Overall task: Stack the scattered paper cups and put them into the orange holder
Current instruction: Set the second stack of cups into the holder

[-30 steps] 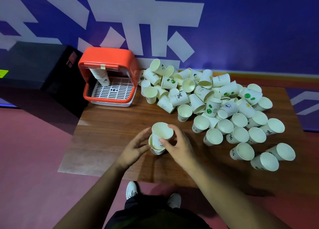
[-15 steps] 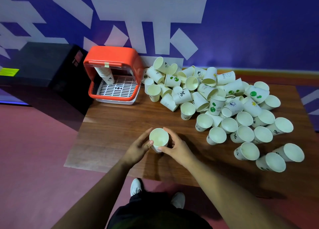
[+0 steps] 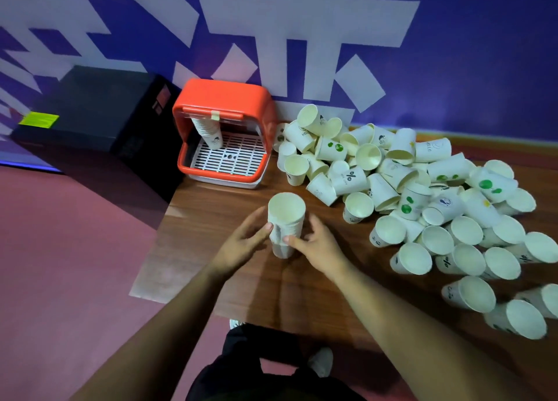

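We see matt paper cups (image 3: 404, 189), a glossy orange plastic holder (image 3: 222, 98) with white plastic grille (image 3: 232, 157), and a smooth wood-grain worktop (image 3: 211, 213) with a slight sheen.

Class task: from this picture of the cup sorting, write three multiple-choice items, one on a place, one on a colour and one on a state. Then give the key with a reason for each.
1. Where does the orange holder stand?
A. on the table's far left corner
B. on the floor
C. on a shelf

2. What colour is the grid inside the holder?
A. black
B. white
C. green

3. Which way is the stack of cups between the left hand and the right hand turned?
A. on its side
B. mouth down
C. mouth up

Key:
1 A, it sits on the wood at the corner by the wall.
2 B, its slats are white.
3 C, the open rim faces up.
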